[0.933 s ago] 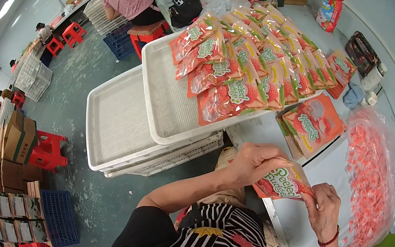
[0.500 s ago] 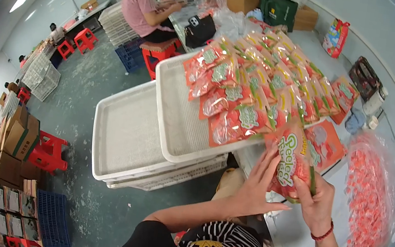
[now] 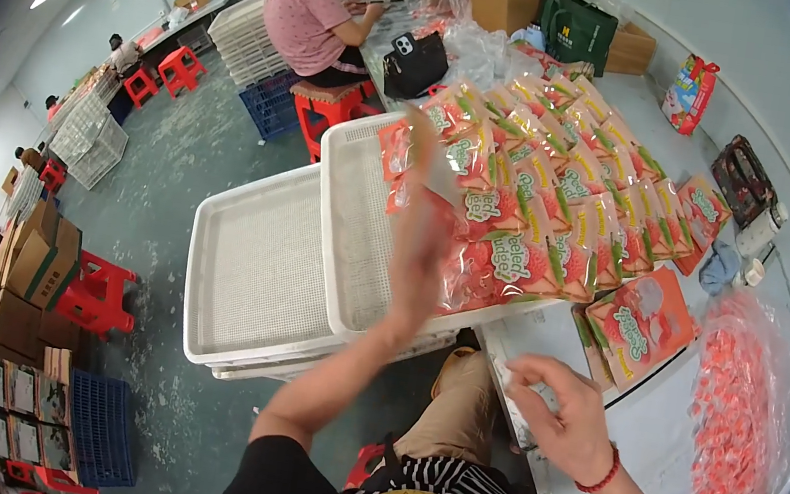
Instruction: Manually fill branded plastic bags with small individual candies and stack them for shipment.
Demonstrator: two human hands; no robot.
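Observation:
My left hand (image 3: 418, 269), smeared by motion, reaches over the upper white mesh tray (image 3: 341, 285). A candy bag (image 3: 424, 155), red and green and seen nearly edge-on, is gripped in it; the fingers are blurred. Overlapping rows of filled candy bags (image 3: 513, 256), printed with peach-like fruit, cover the tray's right part. My right hand (image 3: 566, 413) hovers by the table's near edge, fingers curled, with a gap between thumb and forefinger and nothing visible in it. Beyond it, a few flat bags (image 3: 641, 327) lie on the table.
A large clear sack of wrapped pink candies (image 3: 738, 427) lies at the right. Another white tray (image 3: 249, 277) sits lower left, on a stack. Near the wall are a blue cloth (image 3: 719, 268), a white bottle (image 3: 761, 230) and a green bag (image 3: 577, 30). A co-worker (image 3: 309, 13) sits beyond.
My left hand has carried the candy bag from in front of me, leftward and away, over the tray. My right hand has let go of it and drawn back slightly left and down.

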